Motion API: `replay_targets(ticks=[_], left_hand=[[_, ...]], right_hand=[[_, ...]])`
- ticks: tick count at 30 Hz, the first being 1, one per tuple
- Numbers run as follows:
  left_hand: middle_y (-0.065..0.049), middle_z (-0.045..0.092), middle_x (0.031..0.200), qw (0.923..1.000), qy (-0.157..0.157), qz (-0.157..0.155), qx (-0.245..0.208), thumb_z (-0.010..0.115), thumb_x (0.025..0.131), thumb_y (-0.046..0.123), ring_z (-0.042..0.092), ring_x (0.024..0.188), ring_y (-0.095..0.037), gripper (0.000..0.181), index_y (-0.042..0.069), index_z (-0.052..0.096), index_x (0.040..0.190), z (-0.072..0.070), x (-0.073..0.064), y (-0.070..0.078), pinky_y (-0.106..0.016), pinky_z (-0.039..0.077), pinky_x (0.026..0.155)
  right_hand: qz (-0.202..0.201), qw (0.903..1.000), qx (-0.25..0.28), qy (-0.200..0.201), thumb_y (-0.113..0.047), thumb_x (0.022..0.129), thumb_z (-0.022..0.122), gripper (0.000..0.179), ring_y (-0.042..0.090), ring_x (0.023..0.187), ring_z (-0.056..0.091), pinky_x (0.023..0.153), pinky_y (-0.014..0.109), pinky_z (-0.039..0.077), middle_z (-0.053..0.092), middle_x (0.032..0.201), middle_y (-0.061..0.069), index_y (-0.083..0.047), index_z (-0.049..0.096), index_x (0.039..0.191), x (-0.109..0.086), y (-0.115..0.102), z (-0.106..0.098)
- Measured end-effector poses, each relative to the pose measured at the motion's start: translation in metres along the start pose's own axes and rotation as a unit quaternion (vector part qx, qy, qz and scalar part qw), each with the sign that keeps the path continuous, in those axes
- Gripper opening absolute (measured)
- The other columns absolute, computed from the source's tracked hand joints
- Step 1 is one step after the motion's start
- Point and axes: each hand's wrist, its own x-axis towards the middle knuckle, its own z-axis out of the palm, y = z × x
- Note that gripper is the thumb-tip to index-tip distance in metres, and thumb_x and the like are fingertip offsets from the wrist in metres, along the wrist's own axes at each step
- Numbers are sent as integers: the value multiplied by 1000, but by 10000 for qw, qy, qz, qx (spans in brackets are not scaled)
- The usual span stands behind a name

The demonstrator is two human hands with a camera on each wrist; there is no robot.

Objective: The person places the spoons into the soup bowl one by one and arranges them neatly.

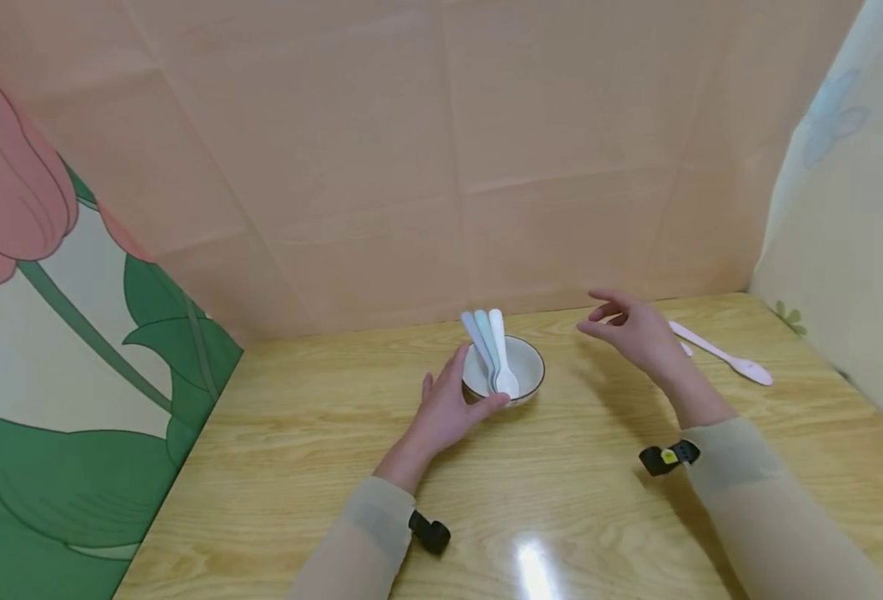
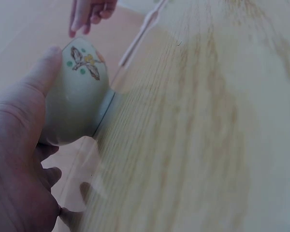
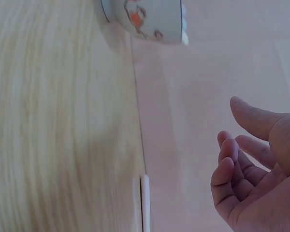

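My left hand (image 1: 444, 412) holds a small dark-rimmed white bowl (image 1: 527, 364) at its side, thumb at the near rim and fingers round the left. In the left wrist view, flower decoration shows on the bowl's (image 2: 77, 104) outer wall. Three spoons lean in it, handles up over the back rim: a lavender spoon (image 1: 473, 329), a pale teal spoon (image 1: 484, 327) and a white spoon (image 1: 507, 383). To the bowl's right, my right hand (image 1: 639, 333) hovers above the table, fingers loosely bent and thumb apart, holding nothing, as the hand (image 3: 253, 174) in the right wrist view also shows.
On the wooden table (image 1: 276, 467), a pink spoon (image 1: 741, 367) lies right of my right wrist. Another pink piece (image 1: 685, 349) peeks out beside that wrist, mostly hidden. A peach cloth (image 1: 336, 167) hangs along the back edge, with printed sheets on both sides.
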Motion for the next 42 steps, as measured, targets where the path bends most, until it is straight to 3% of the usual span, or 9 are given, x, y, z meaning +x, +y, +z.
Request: replay_targets(ticks=[7,17,26,31,42], left_hand=[[-1,38,176,10000,7,-2,7,77,95,70,33,163,-23,109,24,22,177,-2,1,0,-70,2,130],[-2,38,176,10000,3,-38,-27,77,96,68,32,163,-24,107,23,22,177,-4,0,2,-70,2,130],[-4,39,175,10000,0,-56,-38,78,97,66,33,163,-25,106,21,23,176,-6,-1,5,-70,3,130],[-5,38,176,10000,-10,-96,5,78,96,67,34,162,-25,108,21,22,177,-4,-2,4,-69,4,131],[-4,39,176,10000,-7,-83,-18,78,96,67,33,163,-25,107,23,23,177,-2,1,5,-69,2,131]], right_hand=[[63,9999,31,110,-50,104,77,82,35,123,64,86,36,51,69,135,16,-10,46,168,0,12,-14],[218,9997,75,2,-41,108,74,76,35,126,61,92,39,48,66,137,19,-7,44,169,1,26,-22],[216,9997,-54,43,-41,109,73,70,33,122,61,83,25,47,69,136,22,-3,51,163,3,40,-26],[233,9997,-91,79,-36,108,75,65,32,120,62,83,23,46,71,134,23,-1,55,159,3,48,-25],[314,9985,-371,-249,-29,110,73,60,46,129,61,104,55,46,67,138,31,4,54,157,12,55,-31]])
